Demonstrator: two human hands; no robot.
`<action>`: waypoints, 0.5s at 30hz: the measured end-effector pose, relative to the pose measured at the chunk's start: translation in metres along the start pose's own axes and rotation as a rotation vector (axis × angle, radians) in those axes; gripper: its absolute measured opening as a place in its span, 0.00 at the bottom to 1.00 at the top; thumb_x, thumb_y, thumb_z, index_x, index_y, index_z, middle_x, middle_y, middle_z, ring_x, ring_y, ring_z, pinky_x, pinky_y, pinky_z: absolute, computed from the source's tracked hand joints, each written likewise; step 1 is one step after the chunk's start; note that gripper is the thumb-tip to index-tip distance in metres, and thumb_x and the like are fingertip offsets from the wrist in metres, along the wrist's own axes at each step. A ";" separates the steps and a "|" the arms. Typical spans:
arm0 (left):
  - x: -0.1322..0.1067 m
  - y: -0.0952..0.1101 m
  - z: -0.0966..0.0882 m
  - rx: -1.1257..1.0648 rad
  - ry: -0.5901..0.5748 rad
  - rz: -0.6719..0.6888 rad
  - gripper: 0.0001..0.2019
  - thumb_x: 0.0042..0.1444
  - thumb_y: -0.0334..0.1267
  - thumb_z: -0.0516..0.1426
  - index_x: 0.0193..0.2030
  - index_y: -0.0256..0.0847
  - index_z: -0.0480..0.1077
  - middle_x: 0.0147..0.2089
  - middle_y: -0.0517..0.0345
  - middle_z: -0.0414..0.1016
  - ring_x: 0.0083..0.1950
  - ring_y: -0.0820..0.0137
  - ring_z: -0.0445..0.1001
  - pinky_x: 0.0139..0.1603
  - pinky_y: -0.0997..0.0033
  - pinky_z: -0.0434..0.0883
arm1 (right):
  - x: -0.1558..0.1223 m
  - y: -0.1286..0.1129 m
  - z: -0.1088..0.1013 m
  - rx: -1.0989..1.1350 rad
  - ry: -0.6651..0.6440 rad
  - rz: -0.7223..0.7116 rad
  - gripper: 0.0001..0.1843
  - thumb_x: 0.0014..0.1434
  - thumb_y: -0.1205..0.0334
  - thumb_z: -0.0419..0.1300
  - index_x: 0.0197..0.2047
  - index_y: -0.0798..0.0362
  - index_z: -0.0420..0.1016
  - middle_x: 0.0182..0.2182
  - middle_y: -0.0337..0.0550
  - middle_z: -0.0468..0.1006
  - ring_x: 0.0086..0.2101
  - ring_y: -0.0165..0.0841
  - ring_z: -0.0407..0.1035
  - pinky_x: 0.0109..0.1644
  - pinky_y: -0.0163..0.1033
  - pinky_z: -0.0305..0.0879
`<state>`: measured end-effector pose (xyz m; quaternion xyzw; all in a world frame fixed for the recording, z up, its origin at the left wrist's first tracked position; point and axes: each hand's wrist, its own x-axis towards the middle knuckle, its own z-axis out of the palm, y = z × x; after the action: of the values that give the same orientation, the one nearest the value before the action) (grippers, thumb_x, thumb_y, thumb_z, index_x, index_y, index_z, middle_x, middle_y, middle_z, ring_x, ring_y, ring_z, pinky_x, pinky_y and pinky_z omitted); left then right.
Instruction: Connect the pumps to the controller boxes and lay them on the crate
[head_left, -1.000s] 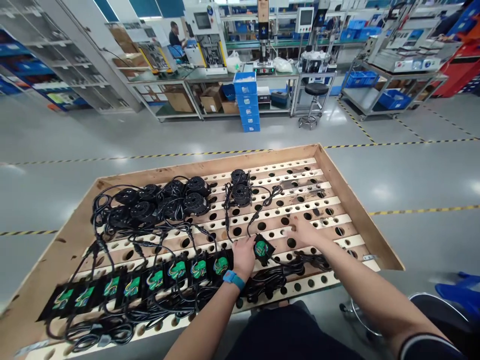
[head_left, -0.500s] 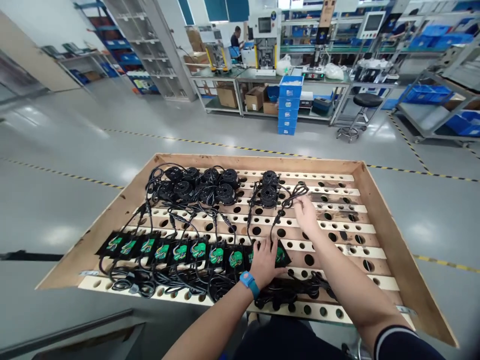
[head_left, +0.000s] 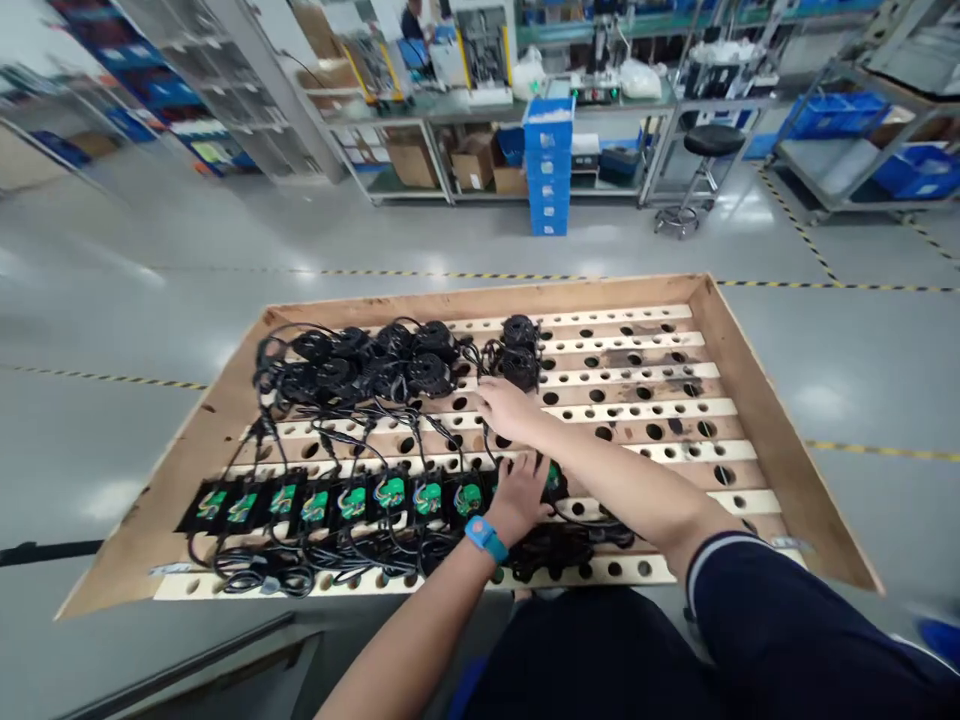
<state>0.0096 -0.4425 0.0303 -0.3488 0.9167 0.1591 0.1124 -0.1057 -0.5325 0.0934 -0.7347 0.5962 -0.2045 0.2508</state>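
Observation:
My left hand (head_left: pixel 517 497), with a blue wrist strap (head_left: pixel 486 538), lies with fingers spread on black housings at the right end of a row. A housing (head_left: pixel 553 482) with green inside shows beside its fingertips. Further left, more black housings (head_left: pixel 466 498) hold green parts and coloured wires. My right hand (head_left: pixel 504 408) reaches across to the left, its fingers bent together at a black cable (head_left: pixel 487 440) just below two round black grilled units (head_left: pixel 519 350). My fingers partly hide the grip. A group of similar round units (head_left: pixel 430 374) lies further left.
All this lies in a wooden tray (head_left: pixel 772 420) with perforated slats (head_left: pixel 645 412). Coiled black cables (head_left: pixel 262 572) run along its near side. Beyond the floor stand stacked blue bins (head_left: pixel 549 170), a workbench, a stool (head_left: pixel 712 142) and a person (head_left: pixel 412 40) at the back.
My right hand has swung left from the looped cable's spot, and the loop no longer lies right of the two round units. My left hand stays on the housings. The view has tilted down.

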 end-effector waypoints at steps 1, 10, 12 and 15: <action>-0.003 -0.003 0.003 -0.003 0.003 0.018 0.37 0.55 0.44 0.66 0.69 0.37 0.61 0.72 0.33 0.59 0.73 0.44 0.55 0.71 0.34 0.52 | -0.037 0.014 0.005 0.015 0.021 -0.011 0.14 0.67 0.64 0.56 0.54 0.55 0.74 0.53 0.54 0.75 0.54 0.41 0.69 0.60 0.47 0.64; -0.014 -0.030 0.021 0.097 0.119 0.139 0.37 0.62 0.45 0.58 0.74 0.34 0.52 0.74 0.34 0.56 0.73 0.47 0.56 0.70 0.36 0.53 | -0.324 0.110 0.036 -0.278 -0.086 0.371 0.36 0.57 0.64 0.64 0.68 0.53 0.62 0.67 0.60 0.62 0.63 0.54 0.58 0.61 0.58 0.59; -0.013 -0.032 0.020 0.122 0.098 0.164 0.38 0.61 0.45 0.58 0.74 0.32 0.51 0.74 0.34 0.55 0.73 0.47 0.57 0.70 0.39 0.55 | -0.323 0.111 0.029 -0.303 -0.106 0.267 0.25 0.59 0.73 0.56 0.60 0.56 0.71 0.57 0.58 0.74 0.54 0.47 0.66 0.55 0.51 0.61; -0.013 -0.033 0.017 0.144 0.065 0.211 0.41 0.59 0.44 0.59 0.75 0.32 0.49 0.74 0.35 0.56 0.73 0.47 0.56 0.70 0.41 0.54 | -0.305 0.102 0.008 -0.326 -0.120 0.098 0.13 0.61 0.75 0.55 0.44 0.56 0.77 0.39 0.52 0.79 0.42 0.41 0.67 0.48 0.46 0.58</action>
<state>0.0430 -0.4520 0.0119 -0.2464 0.9605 0.0925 0.0899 -0.2425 -0.2496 0.0235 -0.7467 0.6404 -0.0487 0.1730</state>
